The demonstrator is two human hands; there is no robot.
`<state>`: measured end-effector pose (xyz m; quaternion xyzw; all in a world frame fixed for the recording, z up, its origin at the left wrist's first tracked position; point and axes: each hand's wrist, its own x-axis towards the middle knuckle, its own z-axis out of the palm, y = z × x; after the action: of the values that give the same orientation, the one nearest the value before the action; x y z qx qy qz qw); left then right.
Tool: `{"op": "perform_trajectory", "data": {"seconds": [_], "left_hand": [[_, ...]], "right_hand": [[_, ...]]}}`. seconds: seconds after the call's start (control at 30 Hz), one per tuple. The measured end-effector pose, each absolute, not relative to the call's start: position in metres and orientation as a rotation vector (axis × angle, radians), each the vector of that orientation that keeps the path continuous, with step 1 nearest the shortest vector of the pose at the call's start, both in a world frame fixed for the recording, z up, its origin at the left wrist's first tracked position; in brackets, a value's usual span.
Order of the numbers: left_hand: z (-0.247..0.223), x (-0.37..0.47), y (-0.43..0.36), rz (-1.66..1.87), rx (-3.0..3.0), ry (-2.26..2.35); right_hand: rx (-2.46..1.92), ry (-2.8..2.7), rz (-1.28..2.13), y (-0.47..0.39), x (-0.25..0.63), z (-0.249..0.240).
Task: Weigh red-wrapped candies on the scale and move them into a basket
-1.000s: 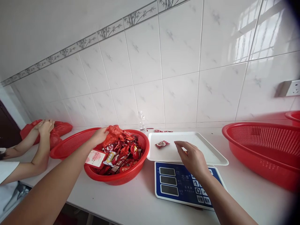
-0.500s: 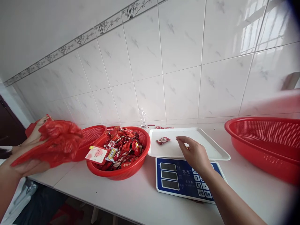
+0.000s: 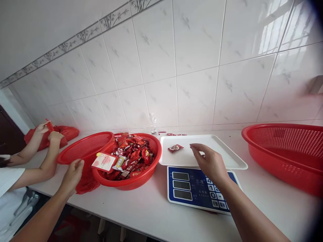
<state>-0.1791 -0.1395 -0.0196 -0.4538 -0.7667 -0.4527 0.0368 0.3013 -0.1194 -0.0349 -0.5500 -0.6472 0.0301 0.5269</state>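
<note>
My left hand (image 3: 72,176) is closed, its fingers curled together, beside a crumpled red bag (image 3: 87,176) on the table's front part; what it holds, if anything, is hidden. To its right, a red basket (image 3: 133,184) is heaped with red-wrapped candies (image 3: 136,154), and a pink and white card (image 3: 104,162) lies on its left rim. My right hand (image 3: 209,163) hovers over a white tray (image 3: 227,156) with thumb and fingers curled together; their contents cannot be made out. One red packet (image 3: 176,148) lies on the tray, behind the blue scale panel (image 3: 199,186).
An empty red basket (image 3: 87,146) leans at the left, and another (image 3: 285,164) stands at the right. A clear bottle (image 3: 153,124) is by the wall. At far left, a person's hands (image 3: 49,131) handle something red near red bags (image 3: 69,132).
My left hand has come down and right from the far left, and the red bag that was over it now lies beside the baskets. The other person's hands show more. My right hand has hardly moved.
</note>
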Motion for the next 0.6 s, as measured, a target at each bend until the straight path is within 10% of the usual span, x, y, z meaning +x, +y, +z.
{"op": "perform_trajectory", "data": {"seconds": [0.2, 0.43, 0.6], "left_hand": [[0.043, -0.084, -0.134, -1.068, -1.990, -1.994], [0.015, 0.019, -0.089, 0.216, -2.827, -1.815], [0.011, 0.042, -0.066, 0.183, -2.862, -1.678]], "right_hand": [[-1.313, -1.575, 0.062, -0.119, 0.299, -0.037], [-1.264, -1.617, 0.058, -0.120, 0.298, -0.040], [-1.272, -1.602, 0.050, -0.119, 0.300, -0.038]]}}
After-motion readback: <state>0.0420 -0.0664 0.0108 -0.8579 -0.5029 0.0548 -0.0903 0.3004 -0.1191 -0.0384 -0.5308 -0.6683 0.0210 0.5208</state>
